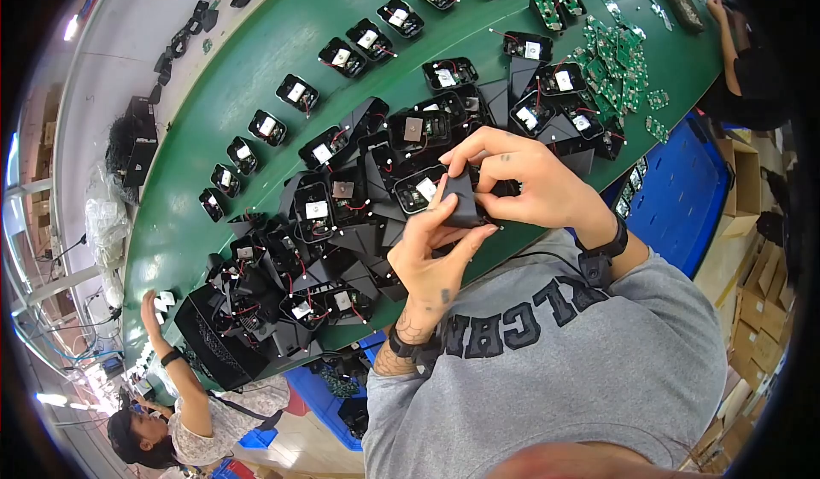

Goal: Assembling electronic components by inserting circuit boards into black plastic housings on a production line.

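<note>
Across the green table, black housings, heaped circuit boards

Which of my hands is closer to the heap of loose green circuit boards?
Right. Your right hand is below and left of the heap of green circuit boards in the view; your left hand is lower and farther left.

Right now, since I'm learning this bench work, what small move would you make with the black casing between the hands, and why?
I'd probably tilt the black plastic casing slightly: the left hand and right hand both grip it, so it seems steady enough to turn, and they hide parts of its edges.
</note>
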Tool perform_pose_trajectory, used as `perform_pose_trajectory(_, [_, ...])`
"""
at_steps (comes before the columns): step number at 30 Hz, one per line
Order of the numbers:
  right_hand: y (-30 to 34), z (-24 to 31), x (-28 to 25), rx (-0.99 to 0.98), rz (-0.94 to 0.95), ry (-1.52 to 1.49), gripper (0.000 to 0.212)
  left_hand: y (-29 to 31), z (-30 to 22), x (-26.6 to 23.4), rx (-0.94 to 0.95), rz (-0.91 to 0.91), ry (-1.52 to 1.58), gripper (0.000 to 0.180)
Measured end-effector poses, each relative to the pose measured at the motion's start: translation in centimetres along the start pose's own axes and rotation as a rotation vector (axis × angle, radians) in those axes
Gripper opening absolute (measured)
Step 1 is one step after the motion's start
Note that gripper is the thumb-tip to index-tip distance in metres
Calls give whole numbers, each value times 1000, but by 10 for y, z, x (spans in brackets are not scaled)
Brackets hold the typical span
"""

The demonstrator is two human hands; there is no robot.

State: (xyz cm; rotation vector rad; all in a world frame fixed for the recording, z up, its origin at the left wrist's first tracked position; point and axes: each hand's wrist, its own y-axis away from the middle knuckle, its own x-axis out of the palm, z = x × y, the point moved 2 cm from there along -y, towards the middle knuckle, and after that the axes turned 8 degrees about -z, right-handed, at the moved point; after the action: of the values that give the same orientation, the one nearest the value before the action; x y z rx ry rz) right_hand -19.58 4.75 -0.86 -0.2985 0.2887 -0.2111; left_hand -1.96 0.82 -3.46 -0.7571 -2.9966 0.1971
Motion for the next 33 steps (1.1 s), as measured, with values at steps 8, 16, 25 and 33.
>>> perform_pose_trajectory(8, [7,-1,1,100,-150,-18,12,-5,4,-9,-394,-131,414,52])
perform_pose_trajectory(16, [2,1,10,7,-142,3,10,-2,0,-12,-274,-133,359,51])
perform_pose_trajectory(25, [0,-2,12,1,-108,11,11,-2,-2,-9,-156,-89,207,49])
perform_pose_trajectory(33, [-11,-1,4,-21,16,20,13,-6,-2,-12,-136,-36,103,50])
